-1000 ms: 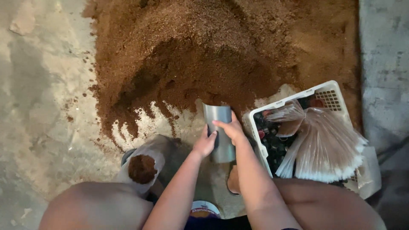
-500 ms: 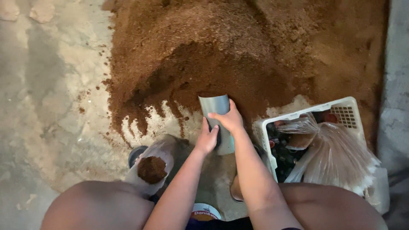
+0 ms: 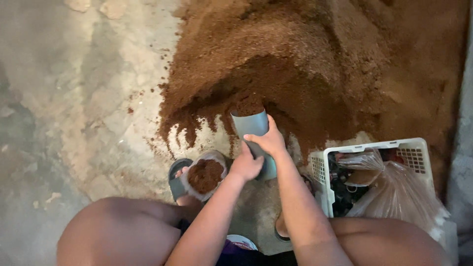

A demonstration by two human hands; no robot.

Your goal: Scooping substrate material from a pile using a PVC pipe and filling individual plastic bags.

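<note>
A white slotted plastic basket point(image 3: 374, 148) is sitting on the concrete floor point(image 3: 74, 113), and everything else is lying relative to it. A bundle of clear plastic bags point(image 3: 399, 194) is spilling out of the basket over dark small items inside. A dark sandal point(image 3: 176, 178) is resting on the floor well to the basket's left.

Smooth grey plastic scoop point(image 3: 251, 125), coarse brown soil point(image 3: 315, 64)

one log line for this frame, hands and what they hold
left hand: on grey scoop | right hand: on scoop | scoop mouth: in brown soil pile | filled bag: beside left knee
</note>
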